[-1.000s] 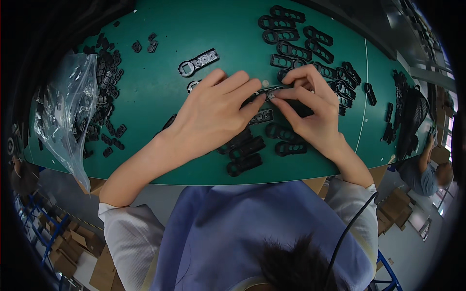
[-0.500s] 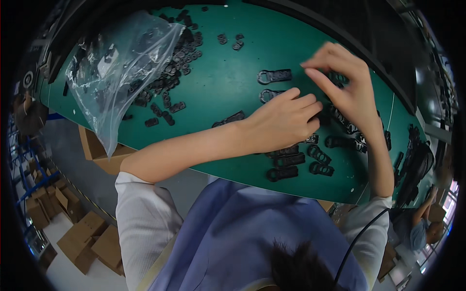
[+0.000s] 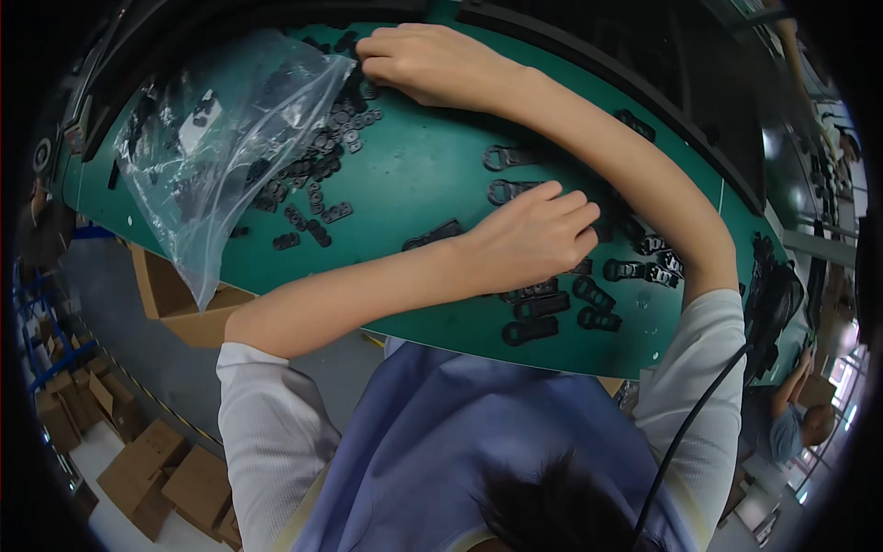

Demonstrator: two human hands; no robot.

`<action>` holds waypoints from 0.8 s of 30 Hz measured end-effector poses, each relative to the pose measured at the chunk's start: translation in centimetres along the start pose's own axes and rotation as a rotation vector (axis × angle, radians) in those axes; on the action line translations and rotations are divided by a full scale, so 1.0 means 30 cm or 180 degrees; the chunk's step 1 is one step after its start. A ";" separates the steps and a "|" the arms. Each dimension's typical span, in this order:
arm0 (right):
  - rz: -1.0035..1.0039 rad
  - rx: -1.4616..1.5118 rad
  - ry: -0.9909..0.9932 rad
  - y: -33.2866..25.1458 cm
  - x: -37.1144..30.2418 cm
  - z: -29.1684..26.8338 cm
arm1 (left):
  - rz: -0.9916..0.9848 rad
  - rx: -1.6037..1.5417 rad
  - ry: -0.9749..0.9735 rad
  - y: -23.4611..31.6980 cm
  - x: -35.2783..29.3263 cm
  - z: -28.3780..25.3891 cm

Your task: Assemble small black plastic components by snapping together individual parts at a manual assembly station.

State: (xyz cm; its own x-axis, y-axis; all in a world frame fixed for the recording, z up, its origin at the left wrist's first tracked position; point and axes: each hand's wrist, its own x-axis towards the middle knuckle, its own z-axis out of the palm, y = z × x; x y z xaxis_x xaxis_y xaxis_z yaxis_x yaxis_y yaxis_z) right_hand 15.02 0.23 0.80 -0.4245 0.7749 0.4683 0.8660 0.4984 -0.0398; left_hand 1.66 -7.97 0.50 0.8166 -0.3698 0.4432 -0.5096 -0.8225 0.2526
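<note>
My right hand (image 3: 418, 66) reaches across to the far side of the table, its fingers curled together at the edge of a pile of small black plastic parts (image 3: 348, 122). Whatever those fingers pinch is hidden. Lower and nearer, my left hand (image 3: 533, 236) is closed above the table, with its fingertips turned down and away from view. I cannot make out what it holds. Around it lie larger black plastic pieces with a ring at one end, among them one piece (image 3: 511, 157) beyond the hand and another piece (image 3: 532, 330) nearer the front edge.
A clear plastic bag (image 3: 235, 156) with black parts inside lies over the table's left end. The green table (image 3: 414, 175) curves round in front of me. Dark strip-like pieces (image 3: 771, 304) are heaped at the right. A cardboard box (image 3: 179, 299) stands below the left edge.
My right hand has swung from the right side, above the larger pieces, over to the small-parts pile at the far left. My left hand has stayed nearly still.
</note>
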 end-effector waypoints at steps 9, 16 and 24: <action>0.0244 0.0363 -0.0327 -0.015 0.032 -0.035 | -0.0185 -0.0025 0.0144 -0.007 0.057 -0.005; 0.0198 0.0308 -0.0523 -0.005 0.009 -0.035 | -0.0054 0.0047 -0.0048 -0.015 0.105 0.043; 0.1026 0.0413 0.0306 -0.033 -0.102 -0.222 | -0.0245 -0.0141 -0.0058 -0.025 0.063 -0.022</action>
State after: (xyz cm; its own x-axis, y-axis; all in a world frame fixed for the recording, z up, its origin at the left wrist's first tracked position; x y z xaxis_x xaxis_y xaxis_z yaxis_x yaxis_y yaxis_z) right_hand 17.22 -5.21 5.30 -0.1027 0.8633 0.4942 0.9080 0.2842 -0.3077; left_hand 3.41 -7.76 1.72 0.8583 -0.3145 0.4054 -0.4564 -0.8289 0.3233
